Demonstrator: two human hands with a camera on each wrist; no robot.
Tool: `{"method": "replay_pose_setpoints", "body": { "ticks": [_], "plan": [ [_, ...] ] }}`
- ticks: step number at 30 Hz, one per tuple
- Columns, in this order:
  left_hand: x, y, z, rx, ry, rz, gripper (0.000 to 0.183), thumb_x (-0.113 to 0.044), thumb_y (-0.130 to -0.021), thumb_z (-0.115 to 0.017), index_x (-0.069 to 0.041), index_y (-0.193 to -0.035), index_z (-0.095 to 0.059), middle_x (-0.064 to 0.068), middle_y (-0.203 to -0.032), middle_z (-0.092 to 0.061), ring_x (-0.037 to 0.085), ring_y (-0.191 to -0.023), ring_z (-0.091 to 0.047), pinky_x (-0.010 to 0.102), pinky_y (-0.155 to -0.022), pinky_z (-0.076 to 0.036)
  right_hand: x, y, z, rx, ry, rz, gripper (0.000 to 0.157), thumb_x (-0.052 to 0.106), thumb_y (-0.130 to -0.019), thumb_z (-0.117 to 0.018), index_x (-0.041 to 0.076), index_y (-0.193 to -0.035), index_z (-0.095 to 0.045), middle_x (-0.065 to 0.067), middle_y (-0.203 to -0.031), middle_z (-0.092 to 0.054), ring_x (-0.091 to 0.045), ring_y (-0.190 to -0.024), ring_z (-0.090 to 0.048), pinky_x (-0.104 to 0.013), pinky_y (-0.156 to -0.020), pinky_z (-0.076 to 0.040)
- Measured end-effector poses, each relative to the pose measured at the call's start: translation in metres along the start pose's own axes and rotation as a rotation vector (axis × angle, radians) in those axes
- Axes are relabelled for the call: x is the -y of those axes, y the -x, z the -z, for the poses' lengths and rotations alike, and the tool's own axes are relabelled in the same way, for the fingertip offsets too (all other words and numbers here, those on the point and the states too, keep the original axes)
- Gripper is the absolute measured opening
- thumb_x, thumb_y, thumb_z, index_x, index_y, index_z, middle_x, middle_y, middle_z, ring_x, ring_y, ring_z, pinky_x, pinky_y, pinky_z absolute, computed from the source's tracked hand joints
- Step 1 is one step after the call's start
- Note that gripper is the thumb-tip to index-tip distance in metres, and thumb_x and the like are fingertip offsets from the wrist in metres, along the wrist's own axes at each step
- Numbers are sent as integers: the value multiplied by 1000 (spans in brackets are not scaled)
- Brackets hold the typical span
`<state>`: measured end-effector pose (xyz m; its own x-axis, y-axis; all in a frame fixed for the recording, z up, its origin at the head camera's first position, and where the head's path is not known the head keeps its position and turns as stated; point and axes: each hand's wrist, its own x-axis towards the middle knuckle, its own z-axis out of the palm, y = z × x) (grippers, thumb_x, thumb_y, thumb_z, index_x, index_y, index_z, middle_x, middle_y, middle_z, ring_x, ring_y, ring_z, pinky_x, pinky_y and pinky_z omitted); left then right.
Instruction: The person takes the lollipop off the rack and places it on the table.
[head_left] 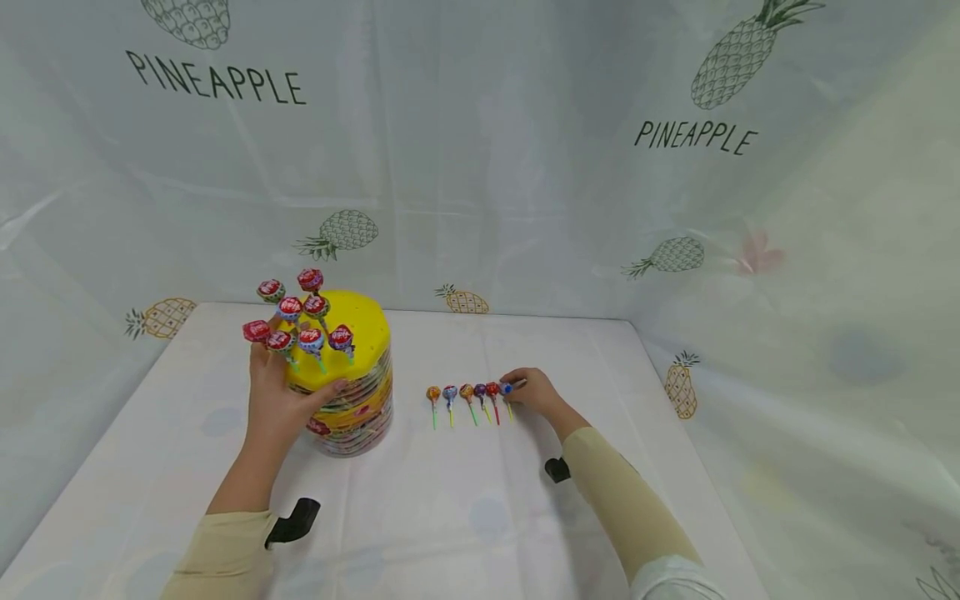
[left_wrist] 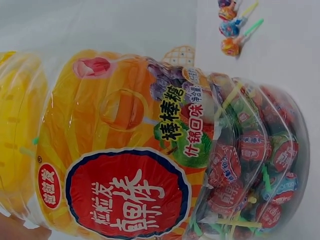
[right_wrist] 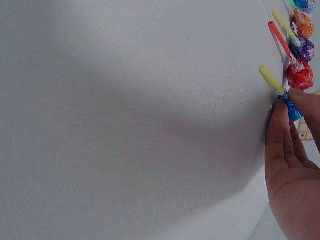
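A large clear jar of lollipops (head_left: 367, 410) stands on the left of the table, its yellow lid (head_left: 370, 333) on top. Several wrapped lollipops (head_left: 289, 308) stick up out of the lid by their sticks. My left hand (head_left: 276, 404) grips the jar near its top, thumb across the front and the other fingers mostly hidden behind. To the right, my right hand (head_left: 534, 390) pinches a blue lollipop (right_wrist: 292, 110) with a yellow stick between thumb and fingers. It is at the right end of a row, beside a red lollipop (right_wrist: 300, 76).
The rest of the row, including an orange lollipop (head_left: 432, 393) at its left end, lies on the white tabletop (head_left: 420, 517) with sticks toward me. A pineapple-printed sheet (head_left: 480, 167) hangs behind the table. Black camera mounts (head_left: 296, 521) sit at both wrists.
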<state>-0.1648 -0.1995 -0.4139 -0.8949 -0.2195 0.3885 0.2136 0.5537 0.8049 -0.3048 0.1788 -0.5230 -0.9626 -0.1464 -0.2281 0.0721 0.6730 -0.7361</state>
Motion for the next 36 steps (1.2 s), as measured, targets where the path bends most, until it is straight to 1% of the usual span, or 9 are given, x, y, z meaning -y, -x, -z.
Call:
{"method": "replay_pose_setpoints", "body": {
  "ticks": [5,10,13,15,18,23,29,34,36],
  "plan": [
    [1,1,-3,-18,8,-15,90,-23,-80,-82,-21,-153,-30,19,-143,-23,36,-134,-20,65,-107,-27,-1,0,1,4,-22,-21,27,4,-84,-74,8,-111,-71,-7,-112,-64,-20,-93,-60,-30,-77,-55],
    [-2,2,-9,-22,6,-16,89,-26,-79,-83,-20,-153,-32,19,-142,-24,37,-133,-22,65,-106,-29,-1,1,3,-4,-13,-21,28,4,-85,-74,10,-112,-71,-6,-113,-63,-21,-95,-60,-31,-78,-55],
    [-5,2,-13,-12,4,-15,91,-27,-79,-82,-22,-153,-30,19,-141,-24,38,-134,-22,66,-105,-29,4,4,7,-29,2,12,28,4,-86,-73,9,-114,-70,-8,-116,-63,-22,-97,-60,-33,-77,-55],
    [-7,3,-15,-6,8,-17,94,-26,-78,-83,-24,-154,-28,19,-141,-23,39,-134,-22,66,-105,-29,13,7,11,-51,-3,57,30,4,-86,-72,8,-116,-69,-10,-118,-62,-24,-99,-60,-34,-76,-54],
    [-8,3,-18,1,20,-35,97,-26,-77,-84,-27,-155,-25,19,-142,-23,39,-134,-22,67,-105,-28,36,13,18,-77,-40,151,33,6,-87,-73,6,-119,-68,-11,-122,-61,-26,-102,-59,-37,-76,-54],
    [-8,2,-19,0,15,-63,98,-26,-76,-85,-29,-155,-26,18,-145,-22,40,-134,-22,67,-104,-29,91,29,29,-70,-152,322,31,10,-87,-74,10,-118,-69,-6,-121,-62,-24,-102,-60,-36,-80,-55],
    [-9,4,-16,24,-5,-81,98,-26,-77,-84,-26,-155,-24,19,-145,-21,42,-133,-23,68,-103,-30,156,56,34,-5,-267,517,30,10,-89,-72,6,-118,-68,-4,-119,-64,-21,-99,-61,-34,-85,-54],
    [-9,5,-14,52,-13,-77,100,-27,-79,-82,-28,-156,-19,21,-144,-22,43,-132,-24,69,-102,-30,192,71,28,56,-334,650,29,9,-89,-72,5,-117,-68,-6,-115,-65,-20,-97,-61,-33,-85,-54],
    [-9,6,-14,63,-24,-65,100,-27,-80,-82,-28,-157,-18,21,-143,-22,43,-132,-24,69,-102,-31,205,76,23,82,-361,679,28,9,-89,-72,5,-117,-69,-6,-113,-65,-20,-96,-61,-33,-85,-55]
  ]
}}
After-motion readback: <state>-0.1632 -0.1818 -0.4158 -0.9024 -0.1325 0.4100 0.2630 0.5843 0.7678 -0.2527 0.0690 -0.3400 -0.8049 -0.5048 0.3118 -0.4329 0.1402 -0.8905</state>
